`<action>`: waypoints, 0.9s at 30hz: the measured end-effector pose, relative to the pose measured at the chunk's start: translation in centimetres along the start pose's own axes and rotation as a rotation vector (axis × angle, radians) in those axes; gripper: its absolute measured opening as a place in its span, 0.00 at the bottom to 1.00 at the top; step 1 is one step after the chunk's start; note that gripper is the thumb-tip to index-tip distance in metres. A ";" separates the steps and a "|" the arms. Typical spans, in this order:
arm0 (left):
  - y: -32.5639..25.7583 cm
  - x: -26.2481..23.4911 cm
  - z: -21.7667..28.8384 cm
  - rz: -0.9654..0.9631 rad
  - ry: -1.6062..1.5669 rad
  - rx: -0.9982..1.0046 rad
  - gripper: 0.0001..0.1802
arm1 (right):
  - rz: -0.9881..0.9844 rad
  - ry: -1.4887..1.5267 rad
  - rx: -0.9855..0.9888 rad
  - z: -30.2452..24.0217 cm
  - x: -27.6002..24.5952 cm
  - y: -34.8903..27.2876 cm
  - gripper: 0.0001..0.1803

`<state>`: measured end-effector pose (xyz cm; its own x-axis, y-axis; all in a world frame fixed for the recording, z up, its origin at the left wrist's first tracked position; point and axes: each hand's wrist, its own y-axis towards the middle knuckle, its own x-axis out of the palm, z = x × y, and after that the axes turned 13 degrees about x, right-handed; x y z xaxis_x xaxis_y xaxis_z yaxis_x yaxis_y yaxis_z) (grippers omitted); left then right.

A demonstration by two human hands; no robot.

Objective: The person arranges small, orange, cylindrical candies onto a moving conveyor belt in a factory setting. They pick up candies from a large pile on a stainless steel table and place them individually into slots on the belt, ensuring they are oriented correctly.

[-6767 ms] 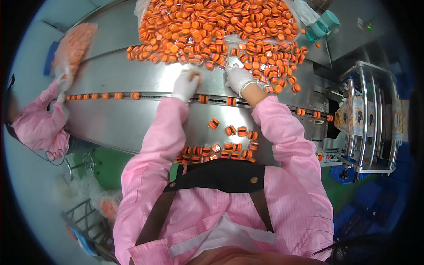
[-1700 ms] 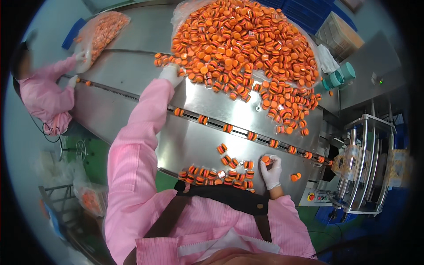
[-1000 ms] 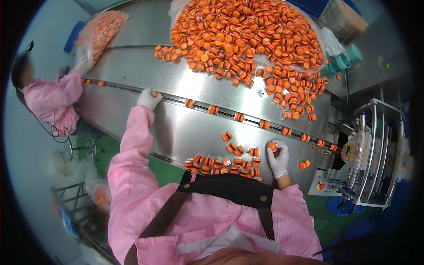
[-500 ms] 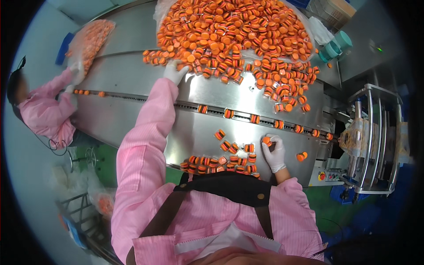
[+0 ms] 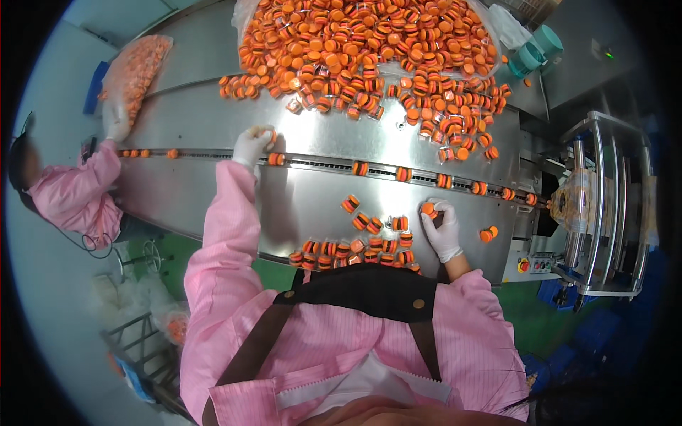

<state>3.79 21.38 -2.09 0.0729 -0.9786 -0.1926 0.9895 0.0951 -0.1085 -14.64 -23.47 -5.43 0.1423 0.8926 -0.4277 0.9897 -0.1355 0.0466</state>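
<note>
My gloved left hand (image 5: 250, 146) is just above the conveyor track (image 5: 320, 165), pinching a small orange burger-shaped candy (image 5: 271, 135) at its fingertips. Just right of it, another layered candy (image 5: 276, 159) sits in the track, with several more spaced along it to the right. On the near side of the track, my gloved right hand (image 5: 443, 233) rests by the steel table with an orange candy (image 5: 428, 209) between thumb and fingers. Left of that hand lies a loose group of candies (image 5: 328, 248) near my apron. A large heap of candies (image 5: 369, 42) spreads across the far side.
At the right, a metal-framed machine (image 5: 600, 206) takes in the track's end, with a control panel (image 5: 536, 265) below. Teal cups (image 5: 527, 59) stand at the far right. A co-worker in pink (image 5: 74, 192) handles a bag of candies (image 5: 138, 67) at the left. Two candies (image 5: 489, 233) lie right of my right hand.
My left hand has come back from the near left edge of the heap to the track, carrying a candy. A candy now sits farther left in the track. My right hand stays in place.
</note>
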 end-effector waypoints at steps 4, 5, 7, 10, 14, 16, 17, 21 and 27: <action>-2.3 0.2 -1.4 -0.065 0.287 -0.060 0.05 | -0.016 0.067 0.022 -0.1 -0.1 0.1 0.16; -2.4 0.5 -1.2 -0.084 0.346 -0.100 0.04 | -0.012 0.122 0.043 0.2 0.0 0.3 0.16; -2.8 1.3 -0.3 -0.122 0.461 -0.186 0.04 | -0.007 0.228 0.087 0.0 0.2 0.9 0.15; -2.6 1.8 1.1 -0.234 0.700 -0.155 0.12 | -0.121 0.193 0.053 -3.7 0.4 2.8 0.13; -1.0 2.5 3.0 -0.314 1.142 0.041 0.24 | -0.261 -0.179 -0.017 -7.1 2.5 6.8 0.11; 0.5 2.9 3.2 -0.175 1.031 0.163 0.28 | -0.334 -0.329 -0.054 -7.6 3.6 8.6 0.12; 1.5 3.5 3.5 -0.108 0.971 0.229 0.27 | -0.362 -0.415 -0.015 -7.5 4.0 9.4 0.12; 5.9 5.4 2.7 0.073 0.941 0.417 0.26 | -0.432 -0.684 0.073 -6.9 4.3 10.9 0.14; 8.8 6.1 -0.1 -0.089 0.968 0.314 0.19 | -0.233 -0.765 0.040 -6.2 1.4 11.2 0.17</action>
<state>12.98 16.25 -4.32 0.0038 -0.3985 -0.9172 0.9845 -0.1591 0.0732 -3.26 -21.06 0.10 -0.1332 0.3594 -0.9236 0.9892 -0.0099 -0.1465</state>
